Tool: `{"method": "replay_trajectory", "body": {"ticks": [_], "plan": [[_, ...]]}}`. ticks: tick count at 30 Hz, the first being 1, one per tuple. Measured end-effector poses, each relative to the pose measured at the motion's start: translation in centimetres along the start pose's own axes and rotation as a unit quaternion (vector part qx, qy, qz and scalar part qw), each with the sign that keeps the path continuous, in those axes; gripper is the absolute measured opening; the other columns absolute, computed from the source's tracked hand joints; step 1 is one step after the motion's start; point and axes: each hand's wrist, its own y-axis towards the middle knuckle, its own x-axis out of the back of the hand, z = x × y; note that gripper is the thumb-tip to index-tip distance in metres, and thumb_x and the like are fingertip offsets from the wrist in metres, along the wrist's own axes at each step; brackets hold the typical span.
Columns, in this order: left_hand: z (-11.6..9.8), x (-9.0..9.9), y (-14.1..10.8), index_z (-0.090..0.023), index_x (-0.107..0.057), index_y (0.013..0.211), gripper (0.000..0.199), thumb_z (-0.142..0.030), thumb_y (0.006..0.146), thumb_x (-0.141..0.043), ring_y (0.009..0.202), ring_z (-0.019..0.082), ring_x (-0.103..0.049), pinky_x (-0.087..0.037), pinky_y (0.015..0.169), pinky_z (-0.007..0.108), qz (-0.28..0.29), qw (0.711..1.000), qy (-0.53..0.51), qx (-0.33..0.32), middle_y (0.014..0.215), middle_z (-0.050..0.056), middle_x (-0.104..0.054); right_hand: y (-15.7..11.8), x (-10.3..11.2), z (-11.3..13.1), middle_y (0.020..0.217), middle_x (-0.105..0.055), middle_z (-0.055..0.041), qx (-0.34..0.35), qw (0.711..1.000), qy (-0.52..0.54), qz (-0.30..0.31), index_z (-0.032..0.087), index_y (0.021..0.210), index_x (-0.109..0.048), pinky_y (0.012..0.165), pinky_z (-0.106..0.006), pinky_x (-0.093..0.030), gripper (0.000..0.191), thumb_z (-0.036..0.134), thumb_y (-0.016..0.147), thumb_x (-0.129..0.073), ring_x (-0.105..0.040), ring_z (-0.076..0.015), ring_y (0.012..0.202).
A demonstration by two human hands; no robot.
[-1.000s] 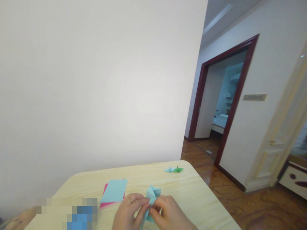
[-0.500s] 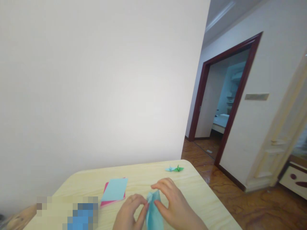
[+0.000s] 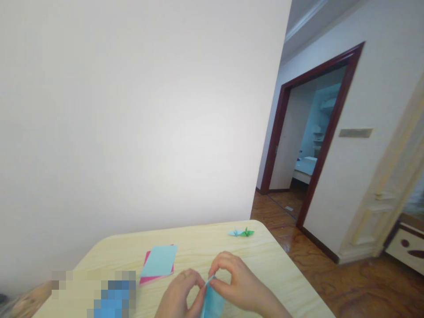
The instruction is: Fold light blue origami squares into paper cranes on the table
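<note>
A light blue sheet of folding paper (image 3: 213, 304) is pinched between my two hands near the table's front edge, its top edge folded into a narrow ridge. My left hand (image 3: 181, 293) grips the ridge from the left with thumb and forefinger. From the right, my right hand (image 3: 236, 282) pinches the same ridge, thumb below and fingers curled over. The paper's lower part runs out of the picture. Beyond my hands, a light blue paper crane (image 3: 235, 232) and a green paper crane (image 3: 247, 232) stand side by side at the far right of the table.
Light blue paper (image 3: 159, 260) lies over pink paper (image 3: 149, 280) on the wooden table (image 3: 195, 240), left of my hands. A pixelated patch with blue (image 3: 112, 300) covers the front left. A white wall (image 3: 149, 132) rises behind; a doorway (image 3: 308, 132) is at right.
My right fingers have come down and closed on the paper's top edge, which was spread and is now pressed into a ridge. The cranes and stacked sheets have not moved.
</note>
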Motion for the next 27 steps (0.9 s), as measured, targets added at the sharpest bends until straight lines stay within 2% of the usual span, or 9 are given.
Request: {"method": "replay_trajectory", "body": {"ticks": [6, 9, 11, 14, 18, 23, 25, 27], "plan": [[0.1, -0.1, -0.1, -0.022, -0.056, 0.072, 0.008, -0.015, 0.076, -0.054, 0.068, 0.017, -0.064, -0.053, 0.064, 0.027, 0.0, 1.0, 0.026, -0.004, 0.071, 0.001, -0.065, 0.5, -0.6, -0.4, 0.075, -0.062, -0.0006, -0.002, 0.999, 0.046, -0.029, 0.017, 0.072, -0.063, 0.072, -0.023, -0.041, 0.012, 0.008, 0.072, -0.055, -0.056, -0.0139, 0.075], [0.6, -0.1, -0.5, -0.023, -0.057, 0.086, 0.009, -0.018, 0.08, -0.053, 0.075, 0.016, -0.065, -0.053, 0.069, 0.025, -0.033, 0.999, 0.011, -0.011, 0.08, 0.002, -0.068, 0.7, -0.6, -0.7, 0.073, -0.062, -0.0008, -0.013, 0.997, 0.061, -0.039, 0.016, 0.072, -0.063, 0.07, -0.023, -0.041, 0.011, 0.012, 0.075, -0.054, -0.056, -0.0141, 0.074], [0.9, 0.1, -0.7, -0.025, -0.056, 0.098, 0.02, -0.015, 0.082, -0.049, 0.083, 0.015, -0.065, -0.052, 0.075, 0.024, -0.043, 0.998, -0.008, -0.05, 0.089, 0.002, -0.069, 0.8, -0.4, -0.7, 0.074, -0.062, -0.0007, -0.021, 0.997, 0.065, -0.037, 0.017, 0.073, -0.063, 0.069, -0.023, -0.041, 0.011, 0.015, 0.077, -0.053, -0.056, -0.0143, 0.074], [1.1, 0.6, -0.9, -0.029, -0.058, 0.102, 0.031, -0.008, 0.082, -0.046, 0.089, 0.013, -0.064, -0.051, 0.077, 0.021, -0.019, 0.991, -0.025, -0.129, 0.095, 0.002, -0.068, 0.7, -0.1, -0.5, 0.076, -0.061, -0.0007, -0.034, 0.997, 0.069, -0.022, 0.017, 0.077, -0.063, 0.069, -0.024, -0.041, 0.01, 0.018, 0.079, -0.053, -0.056, -0.0146, 0.075], [1.4, 0.8, -0.9, -0.03, -0.06, 0.102, 0.032, -0.009, 0.078, -0.055, 0.085, 0.014, -0.064, -0.053, 0.074, 0.022, 0.003, 0.987, 0.003, -0.159, 0.093, 0.003, -0.067, 0.7, -0.1, -0.2, 0.079, -0.061, -0.0006, -0.045, 0.996, 0.073, 0.005, 0.018, 0.081, -0.062, 0.071, -0.024, -0.041, 0.011, 0.018, 0.081, -0.051, -0.055, -0.0143, 0.078], [1.8, 0.0, -0.9, -0.027, -0.061, 0.099, 0.022, -0.017, 0.08, -0.056, 0.075, 0.014, -0.064, -0.053, 0.064, 0.022, -0.033, 0.984, 0.006, -0.175, 0.082, 0.004, -0.066, 1.0, -0.5, 0.1, 0.079, -0.062, -0.0004, -0.057, 0.993, 0.092, 0.05, 0.017, 0.082, -0.062, 0.068, -0.023, -0.043, 0.014, 0.016, 0.081, -0.048, -0.057, -0.014, 0.077], [2.1, -0.4, -0.9, -0.025, -0.062, 0.095, 0.016, -0.02, 0.082, -0.056, 0.069, 0.014, -0.063, -0.053, 0.06, 0.022, -0.049, 0.982, 0.005, -0.183, 0.077, 0.003, -0.065, 0.9, -0.5, 0.1, 0.083, -0.062, -0.0009, -0.05, 0.994, 0.091, 0.039, 0.018, 0.085, -0.061, 0.072, -0.024, -0.043, 0.014, 0.015, 0.08, -0.049, -0.057, -0.0149, 0.081], [2.3, -0.7, -0.8, -0.024, -0.063, 0.093, 0.013, -0.022, 0.083, -0.054, 0.066, 0.014, -0.062, -0.053, 0.059, 0.023, -0.065, 0.981, 0.017, -0.184, 0.074, 0.004, -0.064, 0.6, -0.4, 0.2, 0.091, -0.061, -0.0023, -0.039, 0.996, 0.081, -0.019, 0.019, 0.091, -0.059, 0.08, -0.028, -0.042, 0.014, 0.016, 0.08, -0.05, -0.055, -0.0164, 0.088]]}}
